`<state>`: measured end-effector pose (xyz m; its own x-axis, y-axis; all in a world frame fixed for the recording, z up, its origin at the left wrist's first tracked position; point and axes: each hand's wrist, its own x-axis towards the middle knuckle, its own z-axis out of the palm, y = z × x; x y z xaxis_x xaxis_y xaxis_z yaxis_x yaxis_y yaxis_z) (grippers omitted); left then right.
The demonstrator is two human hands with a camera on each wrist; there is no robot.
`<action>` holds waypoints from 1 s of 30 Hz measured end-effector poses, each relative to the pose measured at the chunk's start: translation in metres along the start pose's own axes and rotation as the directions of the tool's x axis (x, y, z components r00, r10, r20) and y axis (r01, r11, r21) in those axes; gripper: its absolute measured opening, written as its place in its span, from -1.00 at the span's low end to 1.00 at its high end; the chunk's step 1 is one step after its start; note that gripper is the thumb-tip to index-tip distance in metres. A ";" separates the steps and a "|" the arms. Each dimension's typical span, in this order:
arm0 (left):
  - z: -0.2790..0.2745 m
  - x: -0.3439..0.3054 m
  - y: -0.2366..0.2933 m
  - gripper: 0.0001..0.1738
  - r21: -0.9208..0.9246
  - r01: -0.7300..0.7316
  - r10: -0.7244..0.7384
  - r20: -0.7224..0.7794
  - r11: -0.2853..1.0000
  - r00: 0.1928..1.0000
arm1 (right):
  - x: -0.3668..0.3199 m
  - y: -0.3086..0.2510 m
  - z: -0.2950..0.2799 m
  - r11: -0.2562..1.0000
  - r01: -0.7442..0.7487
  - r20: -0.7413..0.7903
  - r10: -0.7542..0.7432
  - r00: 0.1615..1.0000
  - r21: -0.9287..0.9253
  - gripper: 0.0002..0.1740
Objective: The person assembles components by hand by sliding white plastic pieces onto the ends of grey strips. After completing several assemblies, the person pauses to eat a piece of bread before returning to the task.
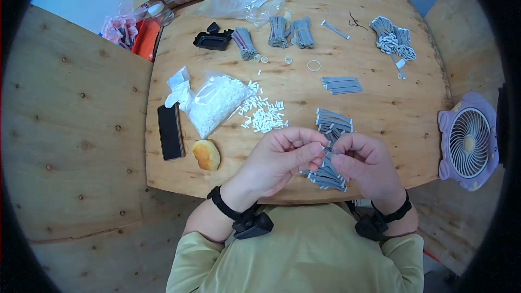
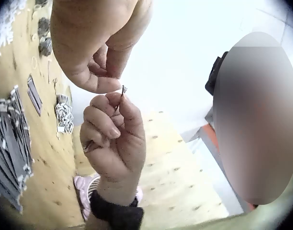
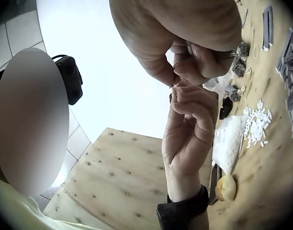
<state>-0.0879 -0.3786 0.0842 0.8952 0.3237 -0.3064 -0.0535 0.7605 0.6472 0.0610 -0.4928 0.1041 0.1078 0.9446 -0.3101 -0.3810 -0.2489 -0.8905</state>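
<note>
Both hands meet over a pile of grey strips with white ends (image 1: 331,176), fingertips nearly touching. My left hand (image 1: 282,157) pinches at the pale end of a small thin piece (image 2: 124,89). In the left wrist view, my right hand (image 2: 115,136) grips the dark, thin lower part of that piece between thumb and forefinger, its other fingers curled. The right wrist view has my left hand (image 3: 189,129) below and my right hand (image 3: 185,33) above, the piece mostly hidden between the fingertips.
Loose white tubes (image 1: 266,116) lie beside a clear bag of them (image 1: 217,100). A phone (image 1: 170,132) and a bread roll (image 1: 206,155) are at the left. Grey bundles (image 1: 302,32) stand farther back, with several strips (image 1: 341,85) nearer. A purple fan (image 1: 468,140) is at the right.
</note>
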 end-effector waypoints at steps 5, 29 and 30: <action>-0.002 0.004 -0.003 -0.85 -0.125 0.069 -0.060 0.072 0.990 0.996 | 0.001 -0.002 0.001 1.000 -0.010 0.011 0.010 1.000 -0.008 -0.89; 0.004 -0.002 -0.001 -0.83 0.001 0.009 -0.009 -0.002 1.000 1.000 | -0.001 0.002 -0.001 0.994 0.044 -0.015 -0.046 0.999 -0.104 -0.90; 0.004 -0.003 -0.001 -0.81 0.018 -0.006 0.006 0.000 1.000 1.000 | -0.001 0.002 -0.001 0.994 0.045 -0.021 -0.047 0.999 -0.104 -0.91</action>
<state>-0.0883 -0.3823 0.0875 0.8950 0.3278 -0.3027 -0.0505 0.7485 0.6613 0.0613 -0.4946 0.1022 0.1448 0.9506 -0.2747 -0.2785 -0.2272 -0.9332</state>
